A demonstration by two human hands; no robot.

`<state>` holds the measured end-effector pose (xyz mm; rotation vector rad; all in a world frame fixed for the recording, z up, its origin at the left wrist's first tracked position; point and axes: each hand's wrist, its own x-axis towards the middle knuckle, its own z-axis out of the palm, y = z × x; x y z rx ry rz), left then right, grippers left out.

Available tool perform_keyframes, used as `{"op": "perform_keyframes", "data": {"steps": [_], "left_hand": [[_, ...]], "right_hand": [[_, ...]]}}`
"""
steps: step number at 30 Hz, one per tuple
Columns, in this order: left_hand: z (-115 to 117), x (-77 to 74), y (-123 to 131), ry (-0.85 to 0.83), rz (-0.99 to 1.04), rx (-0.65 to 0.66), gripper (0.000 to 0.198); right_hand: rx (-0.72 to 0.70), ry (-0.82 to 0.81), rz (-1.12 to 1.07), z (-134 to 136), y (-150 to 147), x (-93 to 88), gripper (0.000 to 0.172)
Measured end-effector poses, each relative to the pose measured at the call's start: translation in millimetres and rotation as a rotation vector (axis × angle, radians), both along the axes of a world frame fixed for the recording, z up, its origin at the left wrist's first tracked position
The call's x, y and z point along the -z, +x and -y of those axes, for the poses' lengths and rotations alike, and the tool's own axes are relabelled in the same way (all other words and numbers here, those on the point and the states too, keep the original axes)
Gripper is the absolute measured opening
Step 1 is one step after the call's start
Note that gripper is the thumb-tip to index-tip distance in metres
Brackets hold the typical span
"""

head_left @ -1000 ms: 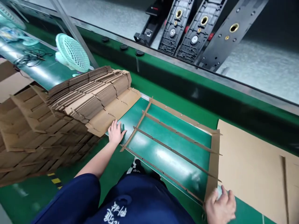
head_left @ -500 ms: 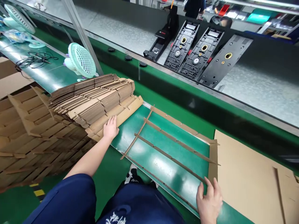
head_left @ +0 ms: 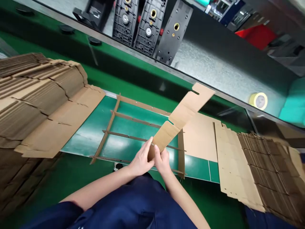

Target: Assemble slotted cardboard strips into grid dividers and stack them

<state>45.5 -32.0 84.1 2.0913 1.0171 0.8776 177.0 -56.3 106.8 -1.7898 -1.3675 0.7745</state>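
Observation:
Both hands meet in front of me, above the near edge of the green belt (head_left: pixel 90 133). My left hand (head_left: pixel 142 159) and my right hand (head_left: pixel 163 160) grip the near end of a slotted cardboard strip (head_left: pixel 183 111), which tilts up and away to the right. Under it lies a cardboard frame jig (head_left: pixel 111 122) with several thin cross strips on the belt. A fanned pile of flat cardboard pieces (head_left: pixel 35 95) lies on the left, another pile of cardboard pieces (head_left: pixel 259 162) on the right.
Beyond the belt's green rail runs a grey conveyor carrying black plastic housings (head_left: pixel 147 22) with brass inserts. A roll of yellow tape (head_left: pixel 258 100) sits at the far right. A flat cardboard sheet (head_left: pixel 200 136) lies right of the frame.
The view swung right. My left hand left the left pile and my right hand left the frame's corner; both have come together and now hold a slotted cardboard strip raised above the frame.

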Motion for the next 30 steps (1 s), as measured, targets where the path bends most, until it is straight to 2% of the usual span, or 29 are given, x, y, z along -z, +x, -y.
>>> {"op": "perform_keyframes", "data": {"steps": [2,5,8,10,12,15,21,30], "left_hand": [[2,12.5,7,0.012,-0.079,0.042,0.081],[-4,39.4,2,0.039,-0.297,-0.003,0.065],[-9,68.0,-1,0.037,-0.479,-0.016,0.061],[-9,82.1,0,0.033,-0.552,0.000,0.062],[-9,90.1,3,0.037,-0.594,0.010,0.063],[-8,92.6,4,0.050,-0.614,0.014,0.064],[-10,88.2,5,0.037,-0.610,0.005,0.064],[-6,85.1,4,0.054,-0.616,-0.001,0.063]], "right_hand": [[0.168,-0.059,0.135,10,32,2.2,0.043],[0.339,-0.205,0.370,27,90,7.9,0.046],[0.299,-0.361,0.538,37,123,16.6,0.041],[0.233,-0.405,0.591,37,126,24.1,0.037],[0.208,-0.414,0.609,32,121,31.5,0.035],[0.213,-0.437,0.650,19,111,38.3,0.031],[0.143,-0.548,0.804,-3,109,40.7,0.030],[0.116,-0.629,0.866,-8,94,65.6,0.033]]}}
